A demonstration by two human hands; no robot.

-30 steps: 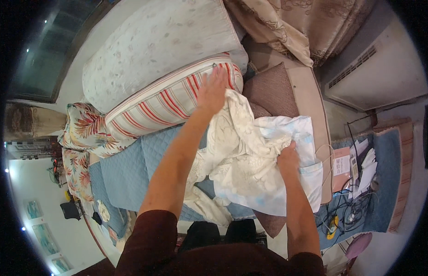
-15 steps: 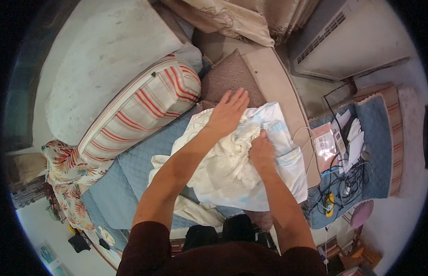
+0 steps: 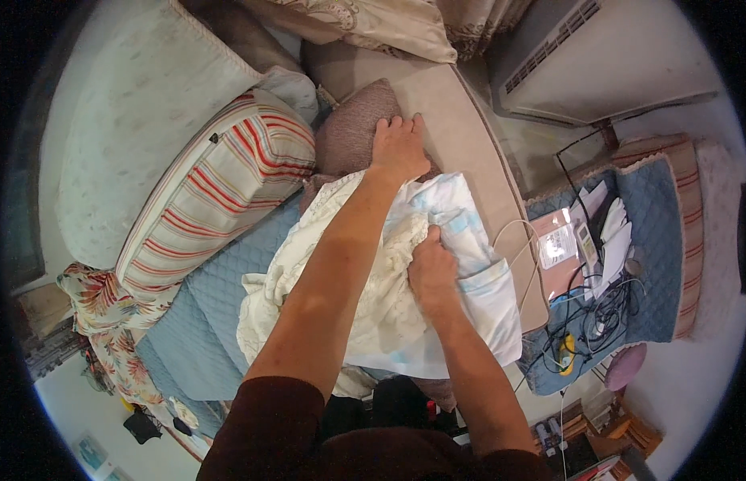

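A heap of white and pale blue cloth (image 3: 469,289) lies on the blue quilted bed cover (image 3: 221,305) in front of me. My left hand (image 3: 399,147) reaches across the heap and rests flat, fingers spread, on a brown cushion (image 3: 353,132) at the head of the bed. My right hand (image 3: 431,268) is pressed into the middle of the cloth with fingers curled into its folds. A cream lacy piece (image 3: 285,280) of the heap lies under my left forearm.
A red-striped pillow (image 3: 221,184) and a large pale patterned pillow (image 3: 133,120) lie to the left. A beige headboard ledge (image 3: 461,136) runs on the right. Beyond it a blue-covered side table (image 3: 653,240) holds cables, remotes and papers. Floral fabric (image 3: 100,297) hangs at the lower left.
My left hand moved from the striped pillow, over the cloth, to the brown cushion. My right hand shifted from the cloth's edge into its middle. The view turned to the right.
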